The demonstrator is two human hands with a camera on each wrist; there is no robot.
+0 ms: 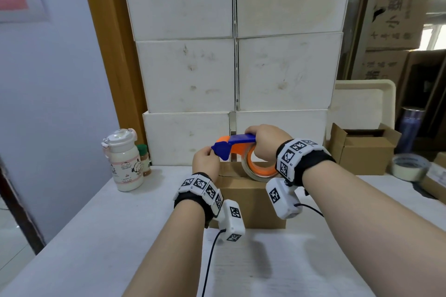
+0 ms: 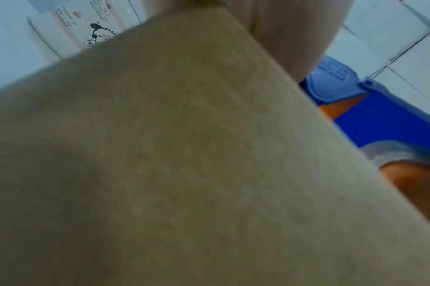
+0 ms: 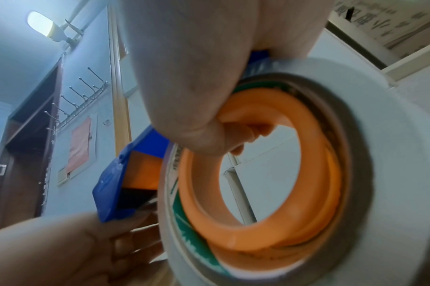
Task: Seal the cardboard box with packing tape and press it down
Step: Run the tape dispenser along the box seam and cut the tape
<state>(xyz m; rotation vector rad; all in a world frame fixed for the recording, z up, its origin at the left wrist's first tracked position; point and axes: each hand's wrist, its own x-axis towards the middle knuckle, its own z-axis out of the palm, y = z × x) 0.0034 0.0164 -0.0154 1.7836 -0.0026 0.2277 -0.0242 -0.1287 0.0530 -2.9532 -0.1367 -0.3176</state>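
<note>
A closed brown cardboard box (image 1: 246,202) stands on the white table, and its side fills the left wrist view (image 2: 160,154). Just above its top hangs a blue and orange tape dispenser (image 1: 231,147) with a roll of clear tape (image 1: 255,171). My right hand (image 1: 265,144) grips the dispenser, its fingers curled through the orange core (image 3: 314,193). My left hand (image 1: 205,161) pinches the blue cutter end (image 3: 113,189) at the dispenser's left tip. Whether a tape end lies between those fingers cannot be made out.
A white bottle (image 1: 125,161) and a small spice jar (image 1: 144,159) stand at the left. Stacked white boxes (image 1: 236,75) form a wall behind. At the right are an open small carton (image 1: 364,149) and a second tape roll (image 1: 410,166). Table surface (image 1: 96,236) stretches in front.
</note>
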